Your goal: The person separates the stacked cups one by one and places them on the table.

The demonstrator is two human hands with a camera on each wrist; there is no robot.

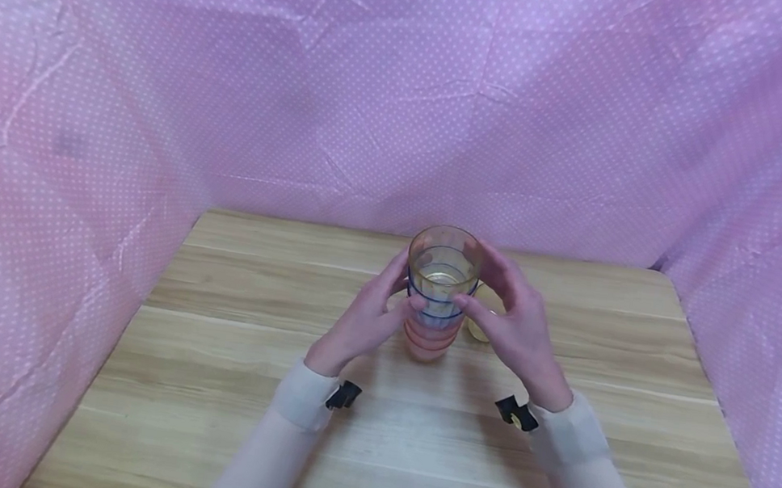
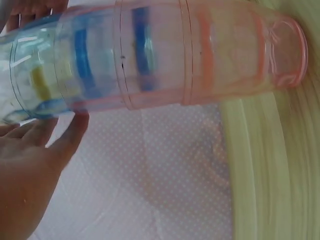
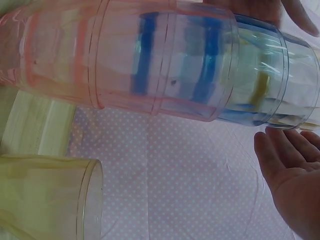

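A tall stack of nested clear plastic cups point(image 1: 429, 334) stands upright on the wooden table, pink at the bottom, blue higher up and a yellowish cup point(image 1: 447, 239) on top. My left hand point(image 1: 365, 318) curves round the upper part from the left, thumb at the front. From the right, my right hand point(image 1: 522, 333) holds the same upper part, its thumb across the front near the blue rims. The far fingers are partly hidden behind the cups. Both wrist views show the stack point(image 2: 165, 55) point(image 3: 125, 55) lying sideways in the picture, with fingertips at its upper end.
Beside the stack, partly behind my right hand, a separate yellow cup point(image 3: 45, 195) stands with its rim up. The wooden table point(image 1: 234, 387) extends around the cups. Pink dotted cloth point(image 1: 349, 109) hangs behind the table and along both sides.
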